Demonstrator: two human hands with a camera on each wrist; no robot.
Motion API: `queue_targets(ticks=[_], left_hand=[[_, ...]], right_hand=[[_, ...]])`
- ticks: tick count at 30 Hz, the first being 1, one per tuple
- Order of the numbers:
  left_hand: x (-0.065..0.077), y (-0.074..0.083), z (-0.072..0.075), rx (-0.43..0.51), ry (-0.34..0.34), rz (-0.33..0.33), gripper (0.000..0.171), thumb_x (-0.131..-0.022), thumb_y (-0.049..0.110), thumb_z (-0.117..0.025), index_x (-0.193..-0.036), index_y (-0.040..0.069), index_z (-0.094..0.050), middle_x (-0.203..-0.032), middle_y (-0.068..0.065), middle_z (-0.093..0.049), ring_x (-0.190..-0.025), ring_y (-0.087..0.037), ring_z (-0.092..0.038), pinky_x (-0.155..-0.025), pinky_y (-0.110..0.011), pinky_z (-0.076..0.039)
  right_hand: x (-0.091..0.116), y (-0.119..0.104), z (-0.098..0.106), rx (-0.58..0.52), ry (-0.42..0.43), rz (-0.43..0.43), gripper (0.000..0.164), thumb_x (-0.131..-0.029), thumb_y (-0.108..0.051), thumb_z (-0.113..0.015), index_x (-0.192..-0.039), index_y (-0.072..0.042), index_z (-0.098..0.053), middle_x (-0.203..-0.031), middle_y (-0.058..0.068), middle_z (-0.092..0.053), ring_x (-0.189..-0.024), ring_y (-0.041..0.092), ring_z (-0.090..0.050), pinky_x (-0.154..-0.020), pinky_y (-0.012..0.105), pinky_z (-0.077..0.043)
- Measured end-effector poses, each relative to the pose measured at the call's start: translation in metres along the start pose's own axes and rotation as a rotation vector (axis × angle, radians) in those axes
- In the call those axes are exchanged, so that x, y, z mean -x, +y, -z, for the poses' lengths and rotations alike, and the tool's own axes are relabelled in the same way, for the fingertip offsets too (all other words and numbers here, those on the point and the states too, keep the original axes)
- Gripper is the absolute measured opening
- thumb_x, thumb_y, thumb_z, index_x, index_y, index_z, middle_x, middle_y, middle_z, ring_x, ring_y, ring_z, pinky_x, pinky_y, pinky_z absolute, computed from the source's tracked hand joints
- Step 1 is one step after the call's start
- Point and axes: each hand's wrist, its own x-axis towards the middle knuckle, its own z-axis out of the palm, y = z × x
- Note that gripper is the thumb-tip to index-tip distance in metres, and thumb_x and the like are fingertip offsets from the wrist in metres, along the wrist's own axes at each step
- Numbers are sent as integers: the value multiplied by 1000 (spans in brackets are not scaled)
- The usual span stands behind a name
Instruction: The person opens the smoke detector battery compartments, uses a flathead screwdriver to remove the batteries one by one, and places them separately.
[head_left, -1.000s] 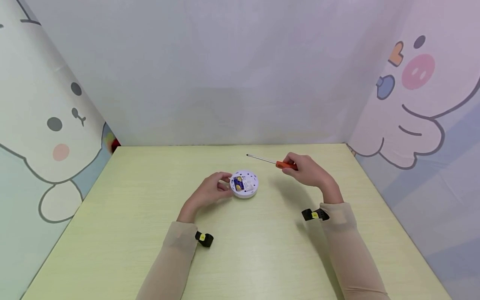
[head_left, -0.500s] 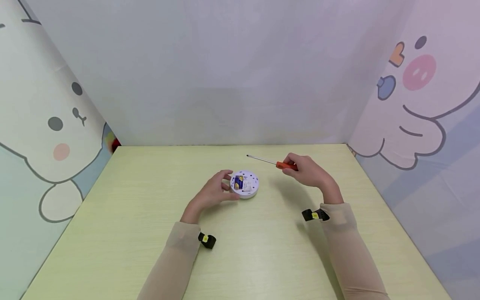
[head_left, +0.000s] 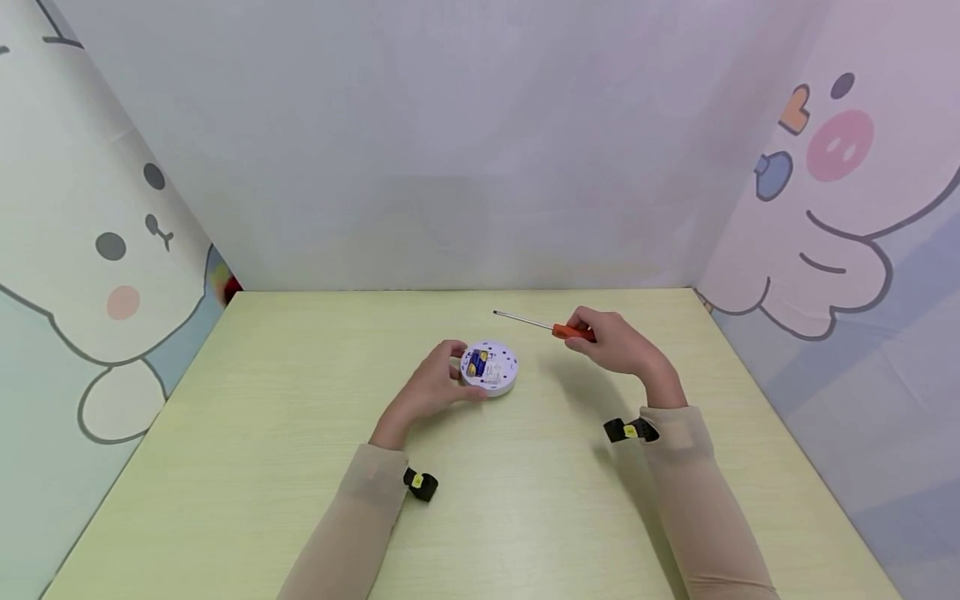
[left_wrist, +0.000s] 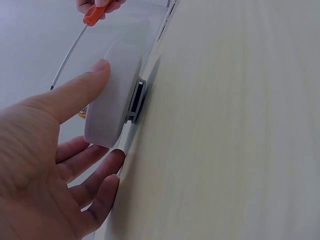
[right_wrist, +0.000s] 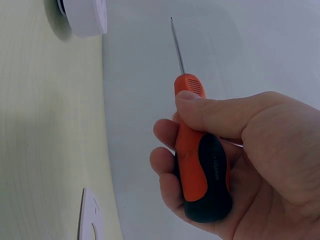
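Observation:
A round white battery device (head_left: 498, 357) lies on the table, its upper face dotted with small dark holes. A blue and gold battery (head_left: 477, 363) shows in that face, next to a printed label. My left hand (head_left: 431, 387) holds the device by its rim, the thumb along the near side and the fingers at the left. In the left wrist view, a grey part (left_wrist: 136, 101) juts from its underside. My right hand (head_left: 617, 340) grips a screwdriver (head_left: 564, 331) by its orange and black handle, held above the table. The screwdriver's tip points left, behind the device and apart from it.
A flat white piece (right_wrist: 90, 217) lies on the pale wooden table (head_left: 247, 467) in the right wrist view. A pale backdrop (head_left: 480, 167) rises behind the table, with cartoon-printed panels on both sides. Black straps (head_left: 632, 430) are on both wrists.
My left hand has shifted right, its thumb sliding along the device's near rim. The device has turned slightly. My right hand and the screwdriver stay almost still.

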Motion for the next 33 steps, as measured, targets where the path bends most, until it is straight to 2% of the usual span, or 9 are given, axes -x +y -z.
queue_targets(ticks=[7, 13, 19, 26, 33], left_hand=[[-1, 0, 1, 3, 11, 17, 86, -80, 27, -97, -148, 11, -48, -137, -4, -60, -111, -22, -65, -96, -41, -55], [1, -1, 8, 19, 0, 18, 86, -81, 27, -96, -150, 9, -48, -141, -6, -59, -115, -24, -66, -100, -44, -55], [3, -2, 15, 16, -19, 15, 77, -83, 26, -94, -145, 10, -52, -143, -5, -60, -116, -23, -67, -99, -43, -56], [5, -2, 19, 8, -36, 21, 68, -86, 26, -92, -141, 12, -56, -138, -5, -63, -114, -21, -67, -96, -41, -57], [5, -4, 23, -4, -45, 11, 60, -90, 25, -89, -140, 11, -59, -136, -5, -65, -116, -21, -67, -95, -41, -58]], right_hand=[[0, -1, 1, -10, -8, -5, 10, -106, -19, -69, -113, -13, -66, -102, 15, -72, -75, 22, -53, -70, 38, -46], [0, 0, 1, 0, -5, -4, 9, -106, -19, -68, -113, -13, -66, -100, 11, -72, -76, 22, -54, -71, 38, -46], [-1, 2, 1, -1, 3, -1, 10, -106, -19, -69, -113, -13, -66, -99, 5, -71, -77, 23, -56, -73, 38, -49], [0, 3, 2, 8, 7, 13, 13, -105, -17, -69, -114, -9, -65, -101, 6, -72, -79, 21, -58, -73, 38, -48], [1, 3, 1, -1, 7, 5, 11, -105, -18, -69, -113, -12, -65, -100, 5, -71, -77, 22, -57, -72, 38, -49]])
